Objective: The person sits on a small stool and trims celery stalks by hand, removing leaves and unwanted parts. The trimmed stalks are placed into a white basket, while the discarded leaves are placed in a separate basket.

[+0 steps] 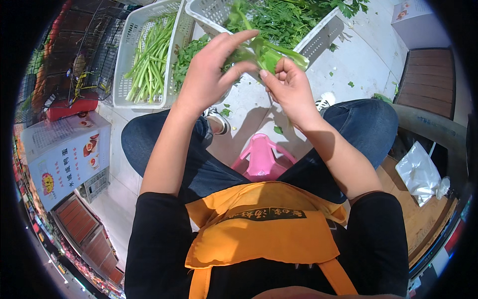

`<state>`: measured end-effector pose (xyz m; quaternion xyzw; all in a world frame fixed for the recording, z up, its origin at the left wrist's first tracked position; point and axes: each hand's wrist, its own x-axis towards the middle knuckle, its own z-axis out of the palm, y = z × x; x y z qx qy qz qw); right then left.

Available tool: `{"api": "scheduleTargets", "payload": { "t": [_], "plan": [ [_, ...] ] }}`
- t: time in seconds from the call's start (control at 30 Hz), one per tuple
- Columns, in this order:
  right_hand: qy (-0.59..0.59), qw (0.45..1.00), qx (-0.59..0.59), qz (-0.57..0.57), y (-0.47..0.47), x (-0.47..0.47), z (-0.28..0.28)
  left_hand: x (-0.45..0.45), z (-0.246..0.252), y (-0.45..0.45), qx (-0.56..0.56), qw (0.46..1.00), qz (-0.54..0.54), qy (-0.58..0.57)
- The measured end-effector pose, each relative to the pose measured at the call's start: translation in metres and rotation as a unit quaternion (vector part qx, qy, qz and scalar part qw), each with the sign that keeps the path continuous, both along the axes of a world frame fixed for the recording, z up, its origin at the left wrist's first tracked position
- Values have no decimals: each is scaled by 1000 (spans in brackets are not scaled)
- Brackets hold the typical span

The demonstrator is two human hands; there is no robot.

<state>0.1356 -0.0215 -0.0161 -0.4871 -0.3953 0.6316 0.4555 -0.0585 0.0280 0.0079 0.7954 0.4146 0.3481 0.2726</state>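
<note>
My right hand [293, 84] grips a bunch of green celery [272, 59] between thumb and fingers, its pale cut ends pointing right. At the bunch's left side, my left hand [211, 69] has its thumb and index finger spread apart around blurred leaves and stems. Its other fingers are hidden behind the hand. Beyond the hands, a white plastic crate [209, 28] holds leafy celery greens [280, 22]. To its left, long trimmed green stalks [151, 59] lie in another white perforated crate [120, 74]. More leafy greens [186, 56] lie beside that crate, partly behind my left hand.
A pink plastic stool [259, 159] stands between my knees. Loose leaves [278, 130] dot the tiled floor [366, 63]. Wire racks [101, 41] and a printed white box [71, 157] are at left. A clear plastic bag [420, 173] lies on a wooden surface at right.
</note>
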Motion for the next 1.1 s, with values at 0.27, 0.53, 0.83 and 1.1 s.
{"api": "scheduleTargets", "payload": {
  "t": [0.27, 0.53, 0.83, 1.1],
  "plan": [
    [7, 1000, -14, 4, -1, -4, 4, 13, 14, -7, 156, 985, -10, 74],
    [-1, 1000, 3, -13, -1, -5, -1, 23, -12, -18, 113, 972, 20, 205],
    [30, 997, -73, -2, -10, 5, 3, -70, -10, 56, 18, 914, 298, 276],
    [11, 999, -44, -4, -7, 7, -4, -46, -21, 47, 12, 982, 163, 94]
  ]
}}
